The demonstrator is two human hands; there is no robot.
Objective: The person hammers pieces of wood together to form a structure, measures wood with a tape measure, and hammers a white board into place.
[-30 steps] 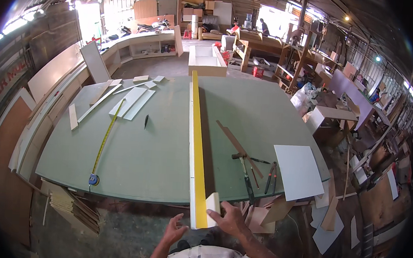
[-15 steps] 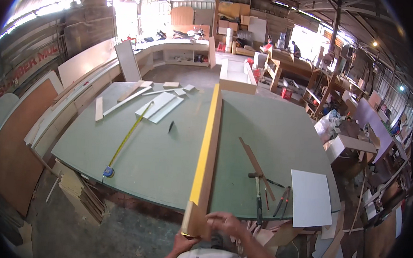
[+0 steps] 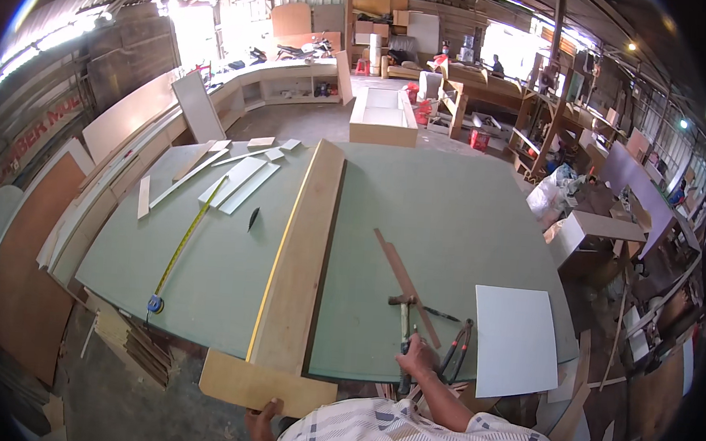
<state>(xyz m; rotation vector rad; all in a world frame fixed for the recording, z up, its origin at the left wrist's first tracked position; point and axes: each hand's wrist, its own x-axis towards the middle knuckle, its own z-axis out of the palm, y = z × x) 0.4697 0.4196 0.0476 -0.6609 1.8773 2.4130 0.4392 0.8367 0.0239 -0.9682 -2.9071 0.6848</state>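
A long wooden board [image 3: 292,265] lies lengthwise on the green tabletop, with a yellow strip along its left edge. Across its near end sits a short wooden board [image 3: 266,382] that juts past the table's front edge. My left hand [image 3: 262,419] grips this short board from below, thumb on its near face. To the right, my right hand [image 3: 419,358] closes around the handle of a hammer [image 3: 404,321], whose head points away from me. Just right of that hand rest red-handled pincers [image 3: 460,348]. A thin brown wood strip [image 3: 398,268] lies beyond the hammer.
A tape measure [image 3: 155,303] lies at left with its yellow blade pulled out toward white panel pieces [image 3: 238,181]. A white sheet [image 3: 515,344] overhangs the table's right front edge. Beyond the table stands an open box [image 3: 383,132]; stacked boards [image 3: 131,340] lean below at left.
The long board has tipped from its edge so that its broad face shows, and the short board now lies crosswise. My right hand has left the boards and moved right to the hammer.
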